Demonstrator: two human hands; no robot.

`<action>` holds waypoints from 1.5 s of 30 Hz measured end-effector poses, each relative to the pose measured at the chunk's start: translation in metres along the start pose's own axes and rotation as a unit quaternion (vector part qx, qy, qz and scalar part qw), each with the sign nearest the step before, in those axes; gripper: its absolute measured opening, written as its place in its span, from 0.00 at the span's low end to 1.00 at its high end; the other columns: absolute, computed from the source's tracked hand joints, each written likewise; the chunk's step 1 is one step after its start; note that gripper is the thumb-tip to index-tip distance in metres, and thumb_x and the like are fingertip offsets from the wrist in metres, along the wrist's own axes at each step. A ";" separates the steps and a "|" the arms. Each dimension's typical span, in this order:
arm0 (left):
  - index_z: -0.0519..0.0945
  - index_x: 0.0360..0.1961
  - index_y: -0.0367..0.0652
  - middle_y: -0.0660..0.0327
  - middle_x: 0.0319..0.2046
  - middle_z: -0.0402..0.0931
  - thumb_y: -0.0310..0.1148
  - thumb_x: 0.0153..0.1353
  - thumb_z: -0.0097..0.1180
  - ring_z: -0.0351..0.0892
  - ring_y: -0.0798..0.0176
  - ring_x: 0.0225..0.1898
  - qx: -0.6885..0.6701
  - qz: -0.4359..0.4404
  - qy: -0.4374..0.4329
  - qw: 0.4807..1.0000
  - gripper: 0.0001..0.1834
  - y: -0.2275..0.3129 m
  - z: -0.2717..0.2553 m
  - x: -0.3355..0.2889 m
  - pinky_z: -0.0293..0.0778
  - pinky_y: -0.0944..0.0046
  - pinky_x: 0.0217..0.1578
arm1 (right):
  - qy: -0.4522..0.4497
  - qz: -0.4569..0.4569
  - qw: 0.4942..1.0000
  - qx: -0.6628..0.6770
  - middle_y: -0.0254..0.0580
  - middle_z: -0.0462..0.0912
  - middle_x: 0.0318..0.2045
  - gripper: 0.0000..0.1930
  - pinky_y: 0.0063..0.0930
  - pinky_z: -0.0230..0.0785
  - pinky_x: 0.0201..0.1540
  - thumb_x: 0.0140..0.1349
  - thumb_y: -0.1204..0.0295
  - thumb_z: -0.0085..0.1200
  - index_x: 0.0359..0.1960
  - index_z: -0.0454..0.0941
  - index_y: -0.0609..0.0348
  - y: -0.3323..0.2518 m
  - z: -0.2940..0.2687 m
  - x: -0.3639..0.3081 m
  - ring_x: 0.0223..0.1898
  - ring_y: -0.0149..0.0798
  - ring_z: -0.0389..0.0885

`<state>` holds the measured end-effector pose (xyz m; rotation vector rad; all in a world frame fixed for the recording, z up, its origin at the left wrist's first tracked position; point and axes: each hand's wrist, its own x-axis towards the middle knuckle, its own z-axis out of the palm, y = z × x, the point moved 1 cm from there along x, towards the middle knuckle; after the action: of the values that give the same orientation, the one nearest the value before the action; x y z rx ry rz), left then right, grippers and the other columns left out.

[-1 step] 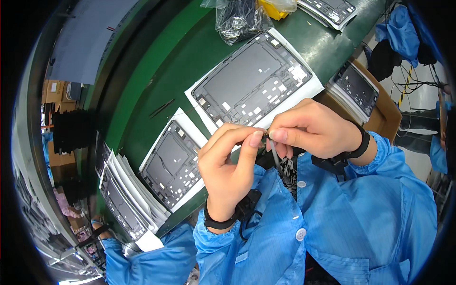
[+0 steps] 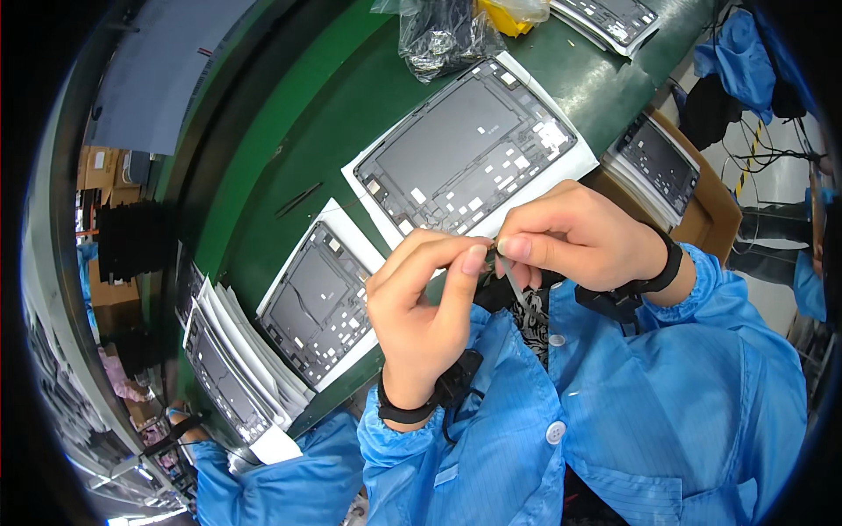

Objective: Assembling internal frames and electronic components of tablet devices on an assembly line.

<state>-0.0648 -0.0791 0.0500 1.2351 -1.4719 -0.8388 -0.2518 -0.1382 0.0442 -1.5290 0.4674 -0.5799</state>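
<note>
I judge the one thin grey strip (image 2: 512, 277), hanging between my two hands, to be light, bendy and easily creased, best held by its upper end, where my right hand (image 2: 589, 237) pinches it; whether my left hand (image 2: 421, 294) grips it I cannot tell, and two dark panels (image 2: 465, 140) lie nearby on the green surface (image 2: 351, 114).

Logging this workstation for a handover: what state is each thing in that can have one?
Left bare hand: fingers pinched together.
Right bare hand: fingers pinched, close beside it.
Thin grey strip: hanging below the fingers, upper end hidden.
Large dark-grey rectangular panel: flat on white sheet, uncovered.
Slim black tool: lying on green tabletop.
Brown cardboard box: open, holding stacked panels.
Clear plastic bag: holding dark items; closure unclear.
</note>
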 end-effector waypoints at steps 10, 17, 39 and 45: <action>0.81 0.39 0.31 0.58 0.31 0.81 0.27 0.65 0.58 0.81 0.69 0.33 -0.141 -0.146 -0.038 0.978 0.08 0.001 -0.002 -0.006 0.77 0.70 0.36 | 0.042 -0.010 0.996 0.073 0.39 0.83 0.28 0.08 0.22 0.75 0.34 0.66 0.74 0.54 0.36 0.80 0.69 0.012 0.003 -0.003 0.29 0.27 0.82; 0.83 0.39 0.39 0.56 0.35 0.80 0.25 0.56 0.63 0.80 0.59 0.37 0.036 0.027 -0.044 0.998 0.09 -0.006 0.001 0.008 0.75 0.63 0.40 | 0.043 -0.036 0.994 -0.093 0.42 0.84 0.22 0.06 0.23 0.73 0.28 0.60 0.73 0.59 0.29 0.82 0.65 0.000 -0.005 0.003 0.22 0.31 0.82; 0.78 0.36 0.31 0.53 0.34 0.77 0.21 0.57 0.60 0.77 0.63 0.34 -0.047 0.041 0.018 0.998 0.06 -0.012 0.011 -0.012 0.73 0.67 0.37 | 0.165 -0.243 0.896 -0.334 0.41 0.79 0.24 0.05 0.32 0.72 0.26 0.54 0.77 0.62 0.32 0.80 0.61 0.001 0.011 -0.005 0.24 0.44 0.79; 0.76 0.37 0.32 0.56 0.37 0.75 0.22 0.61 0.58 0.74 0.67 0.37 -0.129 -0.019 0.048 0.990 0.05 -0.025 0.015 -0.020 0.72 0.70 0.41 | 0.224 -0.200 0.904 -0.306 0.42 0.79 0.22 0.05 0.31 0.70 0.24 0.52 0.80 0.63 0.31 0.80 0.62 0.009 0.028 0.006 0.22 0.43 0.78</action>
<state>-0.0723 -0.0668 0.0175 1.0959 -1.2244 -0.9488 -0.2288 -0.1201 0.0361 -2.1217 0.7402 -1.2023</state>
